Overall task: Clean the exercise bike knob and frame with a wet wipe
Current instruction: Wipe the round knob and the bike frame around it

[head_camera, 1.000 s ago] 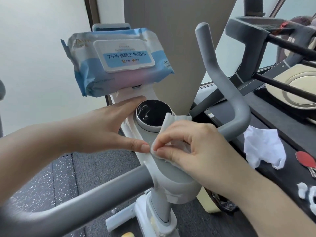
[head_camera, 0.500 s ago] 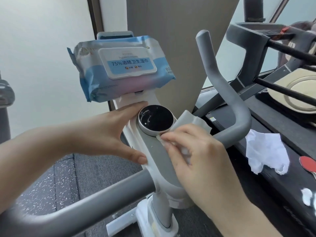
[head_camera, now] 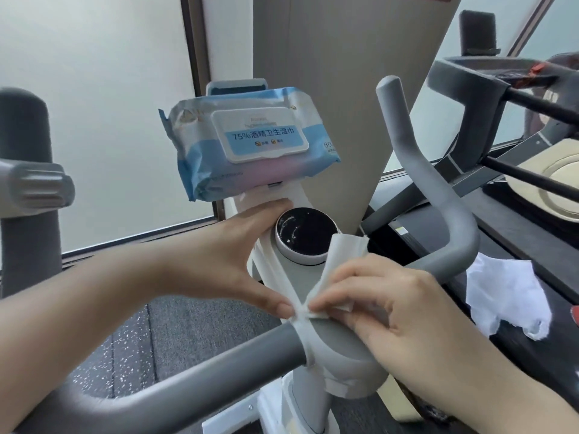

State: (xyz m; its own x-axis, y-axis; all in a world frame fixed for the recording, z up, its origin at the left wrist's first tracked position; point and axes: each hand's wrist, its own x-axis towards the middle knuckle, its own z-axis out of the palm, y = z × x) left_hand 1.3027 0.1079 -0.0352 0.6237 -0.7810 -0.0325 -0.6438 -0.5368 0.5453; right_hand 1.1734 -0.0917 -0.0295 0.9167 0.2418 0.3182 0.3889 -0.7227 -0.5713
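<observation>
Background: frosted glass panels and a beige column fill the upper frame; dark speckled floor lies at lower left.
Wipe pack: a blue-and-white plastic pack of wet wipes (head_camera: 250, 142) is propped above centre on the bike's console.
Knob: a round black knob with a silver rim (head_camera: 306, 235) is seen at centre, smeared.
Frame: the white and grey exercise bike frame (head_camera: 308, 278) runs down the middle.
Right hand (head_camera: 404, 311): a folded white wet wipe (head_camera: 340, 264) is pinched between the fingertips and pressed against the frame below the knob.
Left hand (head_camera: 216, 261): spread, braced against the frame's left side, thumb tip beside the wipe.
Lower right: a crumpled white wipe (head_camera: 507, 296) lies on a dark surface.
</observation>
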